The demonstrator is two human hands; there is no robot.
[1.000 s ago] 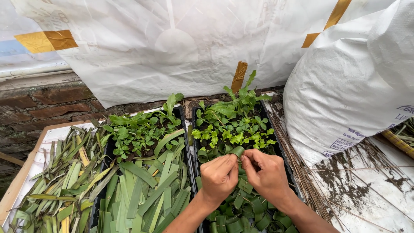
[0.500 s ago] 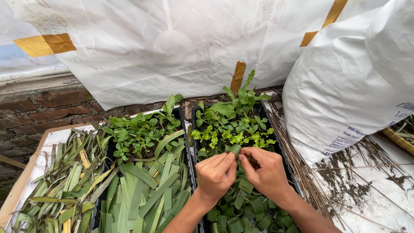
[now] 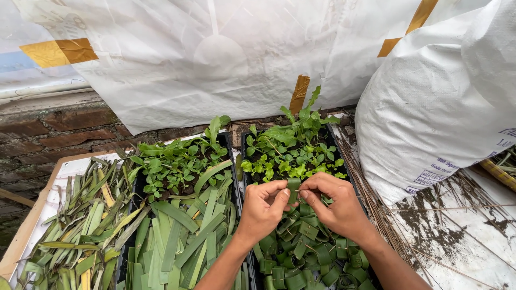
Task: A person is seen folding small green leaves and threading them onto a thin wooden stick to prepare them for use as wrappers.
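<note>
My left hand (image 3: 264,207) and my right hand (image 3: 334,204) meet over a black seedling tray (image 3: 248,140) and together pinch a small folded strip of green leaf (image 3: 293,188). Under the hands the tray holds several little rolled leaf cups (image 3: 301,252). Green seedlings (image 3: 293,150) fill the tray's far half. A thin stick shows between the fingers.
A second black tray (image 3: 228,142) to the left holds seedlings and flat-cut leaf strips (image 3: 185,236). Further left lies a heap of long leaves (image 3: 75,225) on a white board. White sacks (image 3: 441,102) stand behind and to the right, by a brick ledge (image 3: 48,134).
Both hands have stayed over the right tray, fingers working the leaf strip between them; the view has shifted slightly. Nothing else has moved.
</note>
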